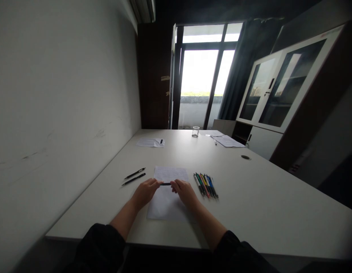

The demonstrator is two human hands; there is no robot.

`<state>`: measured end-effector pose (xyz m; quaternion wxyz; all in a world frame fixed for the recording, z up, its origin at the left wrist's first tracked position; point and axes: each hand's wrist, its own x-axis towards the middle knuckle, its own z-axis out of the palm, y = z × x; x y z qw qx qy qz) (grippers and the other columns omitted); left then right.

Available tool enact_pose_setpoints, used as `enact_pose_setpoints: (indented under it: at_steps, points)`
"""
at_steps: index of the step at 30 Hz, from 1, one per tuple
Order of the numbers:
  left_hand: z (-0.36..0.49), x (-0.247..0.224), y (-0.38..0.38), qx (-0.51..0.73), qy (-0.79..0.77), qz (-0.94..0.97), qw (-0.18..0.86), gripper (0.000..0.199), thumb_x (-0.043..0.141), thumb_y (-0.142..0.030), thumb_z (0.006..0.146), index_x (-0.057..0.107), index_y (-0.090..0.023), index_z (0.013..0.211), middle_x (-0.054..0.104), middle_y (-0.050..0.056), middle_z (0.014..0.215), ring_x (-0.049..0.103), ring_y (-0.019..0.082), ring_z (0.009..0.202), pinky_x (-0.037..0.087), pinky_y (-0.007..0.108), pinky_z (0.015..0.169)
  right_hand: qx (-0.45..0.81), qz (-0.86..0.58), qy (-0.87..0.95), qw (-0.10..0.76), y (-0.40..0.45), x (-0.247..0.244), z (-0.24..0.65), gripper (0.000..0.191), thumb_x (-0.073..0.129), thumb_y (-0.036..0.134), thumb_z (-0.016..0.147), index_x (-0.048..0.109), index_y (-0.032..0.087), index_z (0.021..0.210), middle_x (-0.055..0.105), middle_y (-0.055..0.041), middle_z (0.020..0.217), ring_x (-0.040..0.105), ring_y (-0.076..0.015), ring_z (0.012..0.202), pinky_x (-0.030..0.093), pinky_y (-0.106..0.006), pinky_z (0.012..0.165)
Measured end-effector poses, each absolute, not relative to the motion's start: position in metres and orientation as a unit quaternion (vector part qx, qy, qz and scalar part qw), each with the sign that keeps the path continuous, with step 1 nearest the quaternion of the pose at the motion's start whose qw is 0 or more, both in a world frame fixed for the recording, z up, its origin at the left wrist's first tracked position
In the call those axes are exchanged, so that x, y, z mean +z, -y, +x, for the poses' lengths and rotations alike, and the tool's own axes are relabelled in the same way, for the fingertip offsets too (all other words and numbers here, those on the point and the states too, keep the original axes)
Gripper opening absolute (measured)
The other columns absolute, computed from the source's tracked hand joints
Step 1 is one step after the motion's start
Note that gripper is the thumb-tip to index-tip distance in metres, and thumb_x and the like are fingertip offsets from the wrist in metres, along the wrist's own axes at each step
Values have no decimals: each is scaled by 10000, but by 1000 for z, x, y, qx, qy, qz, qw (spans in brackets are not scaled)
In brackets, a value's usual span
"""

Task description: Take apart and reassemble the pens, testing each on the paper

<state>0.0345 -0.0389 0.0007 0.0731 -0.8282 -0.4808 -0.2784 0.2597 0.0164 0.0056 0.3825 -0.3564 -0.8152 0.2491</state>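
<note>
Between my two hands a dark pen (165,184) is held crosswise over a sheet of paper (164,206) with writing on its upper half. My left hand (147,190) pinches one end of the pen, and my right hand (183,191) grips the other end with curled fingers. Left of the paper lie two black pens, an upper one (135,173) and a lower one (133,179), side by side and slanted. Just right of my right hand rests a row of several coloured pens (206,185). The fingertips partly cover the held pen's ends.
A clear glass (195,132) stands at the table's far side. Papers (228,141) lie to its right with a pen (215,142) by them. Another sheet (150,142) with a small dark item is at the far left. A cable hole (245,157) opens in the white table (267,212).
</note>
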Motion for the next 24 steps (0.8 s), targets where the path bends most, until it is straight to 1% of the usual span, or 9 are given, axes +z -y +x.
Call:
enact_pose_setpoints:
  at_steps: [2, 3, 5, 7, 12, 17, 19, 22, 24]
  points:
    - [34, 0, 39, -280, 481, -828, 70, 293, 484, -158, 956, 543, -260, 1223, 640, 36, 995, 595, 165, 881, 505, 290, 776, 249, -357, 816, 381, -17, 6, 260, 429, 385, 394, 984, 628, 191, 693, 646, -13, 628, 578, -127, 566, 464, -253, 650]
    - [34, 0, 39, -281, 482, -827, 68, 298, 485, -157, 955, 539, -262, 1229, 639, 36, 998, 597, 164, 885, 505, 289, 778, 255, -357, 811, 387, -17, 6, 260, 392, 397, 397, 979, 645, 193, 755, 656, -15, 656, 584, -128, 574, 469, -253, 648]
    - [34, -1, 38, -285, 484, -825, 64, 311, 489, -158, 954, 531, -267, 1243, 637, 36, 1001, 600, 165, 900, 506, 289, 790, 265, -355, 798, 409, -17, 5, 260, 251, 491, 393, 937, 654, 203, 928, 686, -25, 762, 614, -140, 639, 484, -256, 649]
    - [34, -1, 38, -289, 488, -821, 64, 317, 497, -157, 951, 529, -268, 1246, 635, 35, 1000, 601, 165, 912, 507, 289, 798, 270, -349, 790, 425, -17, 5, 258, 223, 593, 362, 870, 631, 213, 1032, 698, -34, 852, 636, -154, 712, 497, -261, 657]
    - [35, 0, 39, -286, 488, -822, 69, 300, 495, -161, 952, 543, -261, 1231, 635, 37, 979, 599, 164, 898, 505, 283, 784, 266, -350, 799, 409, -17, 4, 258, 108, 582, 291, 869, 645, 204, 872, 685, -13, 725, 631, -153, 667, 479, -265, 661]
    - [34, 1, 39, -279, 481, -828, 71, 299, 480, -161, 958, 545, -258, 1234, 645, 37, 966, 593, 166, 871, 501, 291, 773, 231, -353, 820, 386, -17, 5, 260, 320, 469, 336, 950, 612, 202, 697, 657, -5, 643, 604, -143, 621, 442, -254, 659]
    - [33, 0, 39, -281, 483, -826, 72, 306, 485, -163, 957, 543, -264, 1240, 646, 35, 968, 593, 167, 875, 504, 294, 773, 227, -353, 821, 388, -17, 5, 260, 306, 471, 352, 951, 622, 205, 729, 660, -2, 659, 599, -141, 616, 440, -249, 647]
    - [33, -2, 38, -290, 486, -821, 73, 312, 501, -173, 953, 540, -269, 1247, 644, 38, 983, 600, 167, 897, 509, 293, 778, 230, -353, 811, 406, -17, 5, 259, 138, 571, 326, 894, 648, 212, 883, 687, -14, 759, 613, -152, 667, 450, -251, 648]
    - [33, -3, 37, -294, 486, -820, 75, 304, 506, -179, 952, 545, -268, 1240, 645, 38, 977, 603, 166, 895, 512, 292, 775, 231, -351, 810, 408, -16, 5, 259, 94, 597, 279, 867, 651, 214, 906, 687, -18, 768, 618, -160, 696, 458, -260, 668]
